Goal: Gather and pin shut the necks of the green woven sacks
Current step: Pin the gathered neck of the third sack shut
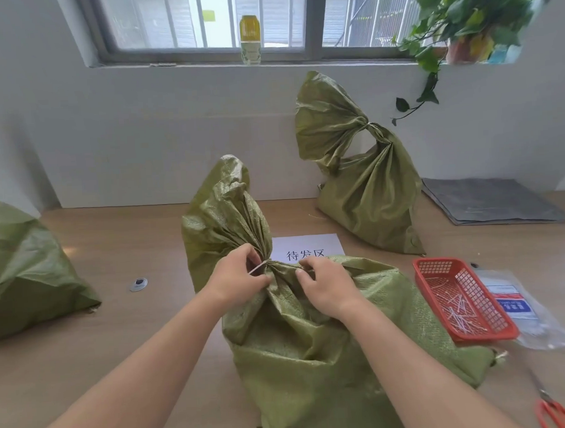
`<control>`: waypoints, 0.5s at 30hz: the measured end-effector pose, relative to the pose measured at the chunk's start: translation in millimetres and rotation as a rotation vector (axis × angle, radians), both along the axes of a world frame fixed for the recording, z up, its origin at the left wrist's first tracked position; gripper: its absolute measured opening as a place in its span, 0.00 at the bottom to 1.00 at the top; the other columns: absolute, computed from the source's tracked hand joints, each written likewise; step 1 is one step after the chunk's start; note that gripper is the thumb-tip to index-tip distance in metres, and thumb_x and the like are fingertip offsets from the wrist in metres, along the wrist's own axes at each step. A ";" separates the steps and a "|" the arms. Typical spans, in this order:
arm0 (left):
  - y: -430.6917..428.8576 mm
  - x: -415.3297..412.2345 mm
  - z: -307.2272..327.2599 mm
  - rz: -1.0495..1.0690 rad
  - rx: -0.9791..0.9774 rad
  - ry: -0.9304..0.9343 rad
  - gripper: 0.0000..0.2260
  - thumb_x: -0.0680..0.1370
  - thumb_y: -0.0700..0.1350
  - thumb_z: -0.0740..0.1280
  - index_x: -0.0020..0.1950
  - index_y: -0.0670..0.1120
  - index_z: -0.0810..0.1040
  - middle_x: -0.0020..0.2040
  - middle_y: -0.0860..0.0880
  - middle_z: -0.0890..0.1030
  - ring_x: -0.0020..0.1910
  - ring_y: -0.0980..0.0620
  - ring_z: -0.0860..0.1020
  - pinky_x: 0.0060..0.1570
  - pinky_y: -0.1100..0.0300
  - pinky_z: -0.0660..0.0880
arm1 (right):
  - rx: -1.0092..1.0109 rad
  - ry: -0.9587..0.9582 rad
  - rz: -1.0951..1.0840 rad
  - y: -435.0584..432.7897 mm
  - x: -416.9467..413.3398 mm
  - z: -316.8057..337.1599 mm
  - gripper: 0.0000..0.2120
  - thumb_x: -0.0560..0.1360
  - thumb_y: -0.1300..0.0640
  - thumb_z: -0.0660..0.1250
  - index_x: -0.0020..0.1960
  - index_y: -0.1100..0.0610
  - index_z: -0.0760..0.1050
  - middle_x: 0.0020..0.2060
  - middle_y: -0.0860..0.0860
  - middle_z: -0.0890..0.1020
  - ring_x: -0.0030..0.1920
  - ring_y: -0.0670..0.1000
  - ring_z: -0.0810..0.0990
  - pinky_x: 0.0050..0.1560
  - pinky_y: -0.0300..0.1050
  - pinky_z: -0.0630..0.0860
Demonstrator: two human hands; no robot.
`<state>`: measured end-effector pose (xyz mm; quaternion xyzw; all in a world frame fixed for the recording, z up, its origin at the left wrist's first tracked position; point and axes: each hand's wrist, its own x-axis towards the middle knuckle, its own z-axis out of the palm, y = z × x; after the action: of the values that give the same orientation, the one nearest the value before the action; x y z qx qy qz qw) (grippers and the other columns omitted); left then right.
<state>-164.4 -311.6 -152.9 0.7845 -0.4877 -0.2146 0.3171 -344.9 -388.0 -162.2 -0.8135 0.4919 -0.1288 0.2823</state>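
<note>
Three green sacks [313,358] [367,194] [24,267]; one red basket [439,267] of white ties [458,309].
Left hand [235,280] pinched a white strip [257,267]; right hand [326,284] gripped sack neck [278,269] beside it.

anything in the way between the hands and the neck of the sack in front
Nothing visible does. Both hands are on it: the left hand pinches a pale tie at the gathered neck of the front sack, and the right hand grips the fabric right beside it.
</note>
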 end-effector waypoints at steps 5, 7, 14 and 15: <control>4.3 4.6 18.2 0.041 0.106 -0.058 0.14 0.73 0.54 0.78 0.49 0.48 0.77 0.46 0.50 0.82 0.43 0.51 0.80 0.34 0.57 0.76 | -0.041 -0.038 0.012 5.6 3.6 5.1 0.22 0.84 0.47 0.60 0.75 0.55 0.72 0.71 0.51 0.78 0.72 0.54 0.74 0.75 0.56 0.66; 6.9 6.3 22.6 0.062 0.111 -0.053 0.14 0.75 0.55 0.76 0.49 0.48 0.77 0.47 0.50 0.82 0.44 0.51 0.81 0.32 0.57 0.75 | -0.055 -0.074 0.005 8.0 4.8 5.6 0.22 0.85 0.47 0.60 0.75 0.55 0.72 0.71 0.51 0.78 0.72 0.53 0.74 0.75 0.56 0.66; 13.3 3.7 39.6 0.143 -0.081 -0.041 0.11 0.79 0.54 0.71 0.52 0.48 0.77 0.50 0.50 0.82 0.49 0.50 0.80 0.50 0.53 0.77 | -0.075 -0.219 -0.004 17.7 10.3 14.4 0.21 0.86 0.47 0.60 0.76 0.55 0.72 0.72 0.50 0.77 0.73 0.52 0.74 0.75 0.55 0.67; 13.6 1.7 42.3 0.133 -0.125 -0.040 0.10 0.78 0.54 0.71 0.52 0.48 0.77 0.50 0.50 0.82 0.49 0.51 0.80 0.50 0.53 0.77 | -0.079 -0.236 -0.008 18.3 10.2 15.2 0.21 0.86 0.47 0.60 0.76 0.55 0.72 0.72 0.50 0.77 0.73 0.52 0.73 0.75 0.54 0.67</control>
<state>-162.6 -298.0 -110.7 0.7980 -0.4534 -0.1465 0.3690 -334.8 -369.7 -147.0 -0.8012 0.4531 -0.2438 0.3055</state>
